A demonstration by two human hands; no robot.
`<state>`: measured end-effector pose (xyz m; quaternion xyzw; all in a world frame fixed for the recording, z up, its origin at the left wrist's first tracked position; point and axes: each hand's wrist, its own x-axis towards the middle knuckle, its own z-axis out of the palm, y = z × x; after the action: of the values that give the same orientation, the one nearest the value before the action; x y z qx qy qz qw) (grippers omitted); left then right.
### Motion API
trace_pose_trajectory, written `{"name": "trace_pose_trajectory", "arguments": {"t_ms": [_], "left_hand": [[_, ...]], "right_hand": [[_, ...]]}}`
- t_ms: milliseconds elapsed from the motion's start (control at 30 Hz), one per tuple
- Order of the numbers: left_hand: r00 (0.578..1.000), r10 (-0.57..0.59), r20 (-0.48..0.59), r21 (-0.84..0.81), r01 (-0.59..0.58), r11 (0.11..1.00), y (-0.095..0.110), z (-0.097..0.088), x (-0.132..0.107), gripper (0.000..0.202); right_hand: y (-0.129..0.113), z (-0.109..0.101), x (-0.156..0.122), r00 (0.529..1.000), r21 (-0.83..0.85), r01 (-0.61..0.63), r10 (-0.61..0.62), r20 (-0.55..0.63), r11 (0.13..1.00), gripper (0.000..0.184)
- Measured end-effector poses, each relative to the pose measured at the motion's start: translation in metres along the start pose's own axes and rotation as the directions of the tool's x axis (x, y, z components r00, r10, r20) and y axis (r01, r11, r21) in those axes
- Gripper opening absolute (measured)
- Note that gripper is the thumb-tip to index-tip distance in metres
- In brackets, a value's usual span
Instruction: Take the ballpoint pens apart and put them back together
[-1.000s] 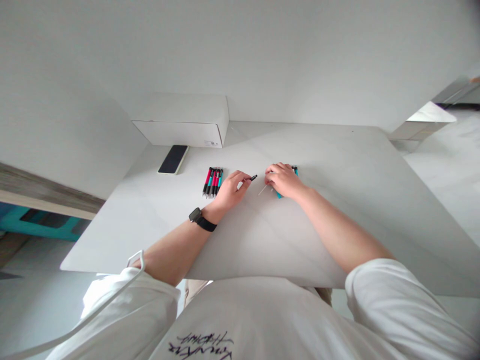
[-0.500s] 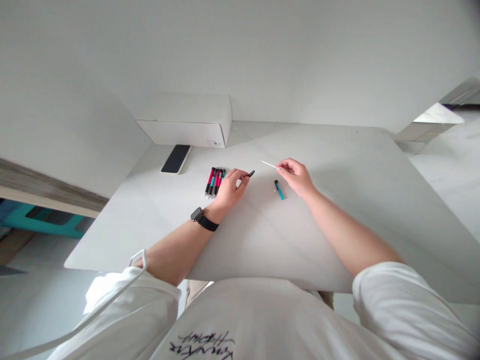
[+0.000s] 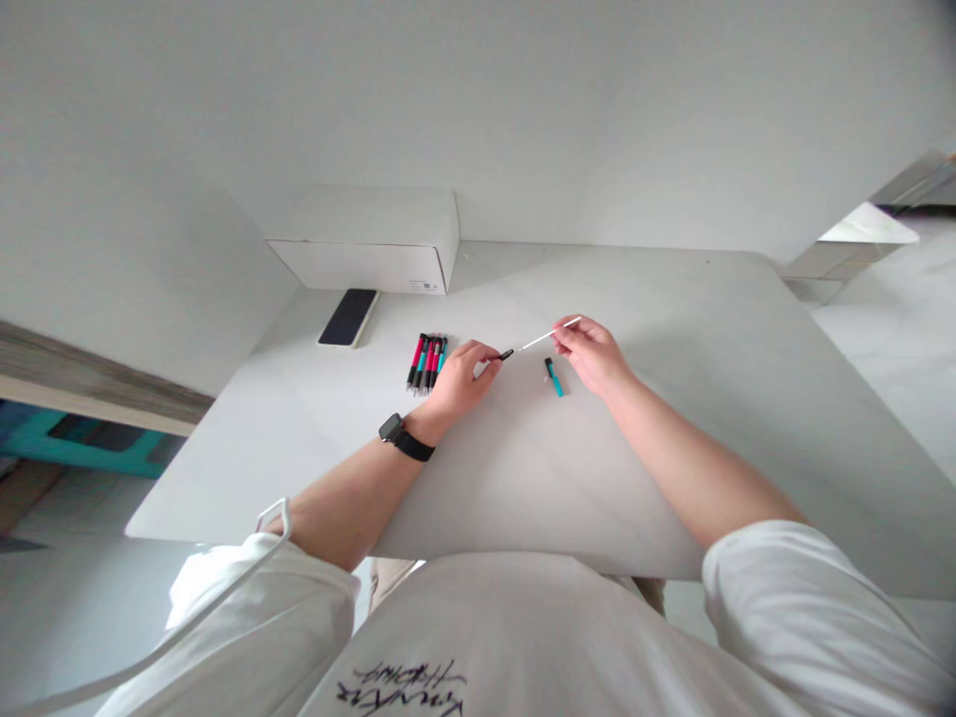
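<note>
My left hand (image 3: 464, 378) pinches a short black pen grip (image 3: 506, 355) between thumb and fingers, its end pointing right. My right hand (image 3: 590, 351) is closed on a thin white pen refill (image 3: 539, 340). The refill slants down to the left, with its tip right at the end of the black grip; whether it has entered cannot be made out. Below the refill, a teal pen barrel (image 3: 555, 378) with a black clip end lies on the table. Just left of my left hand, several red and teal pens (image 3: 425, 364) lie side by side, partly covered by it.
A phone (image 3: 348, 318) lies at the back left of the white table (image 3: 508, 478). Behind it stands a long white box (image 3: 358, 265) against the wall. A pale cable (image 3: 186, 622) runs along my left sleeve.
My right hand has turned the refill so its tip points down-left and meets the black grip. My left hand has shifted the grip slightly right and down.
</note>
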<state>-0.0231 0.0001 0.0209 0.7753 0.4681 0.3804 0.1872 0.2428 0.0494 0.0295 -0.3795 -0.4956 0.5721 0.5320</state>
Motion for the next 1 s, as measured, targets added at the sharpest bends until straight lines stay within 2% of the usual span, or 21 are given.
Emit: {"name": "trace_pose_trajectory", "arguments": {"t_ms": [200, 433, 567, 833, 1000], "left_hand": [[0.999, 0.041, 0.023, -0.006, -0.041, 0.999, 0.0, 0.001, 0.001, 0.015], [0.998, 0.059, 0.015, 0.003, -0.059, 0.998, -0.001, 0.003, 0.0, 0.013], [0.997, 0.079, 0.024, -0.008, -0.079, 0.997, -0.002, 0.003, 0.0, 0.013], [0.99, 0.129, 0.053, -0.056, -0.126, 0.99, 0.004, 0.002, 0.0, 0.015], [0.987, 0.155, 0.044, -0.064, -0.152, 0.986, 0.006, 0.003, -0.001, 0.013]], "right_hand": [[-0.003, 0.004, -0.004, 1.0, 0.018, -0.015, 0.015, 0.024, 1.0, 0.036], [0.001, 0.004, -0.004, 0.998, -0.067, 0.02, -0.015, 0.064, 0.998, 0.032], [0.004, 0.005, -0.005, 0.995, -0.169, 0.03, -0.013, 0.096, 0.985, 0.036], [0.006, 0.009, -0.01, 0.985, -0.409, 0.062, 0.011, 0.173, 0.91, 0.048], [0.0, 0.018, -0.022, 0.976, -0.589, 0.163, -0.043, 0.212, 0.792, 0.048]]}}
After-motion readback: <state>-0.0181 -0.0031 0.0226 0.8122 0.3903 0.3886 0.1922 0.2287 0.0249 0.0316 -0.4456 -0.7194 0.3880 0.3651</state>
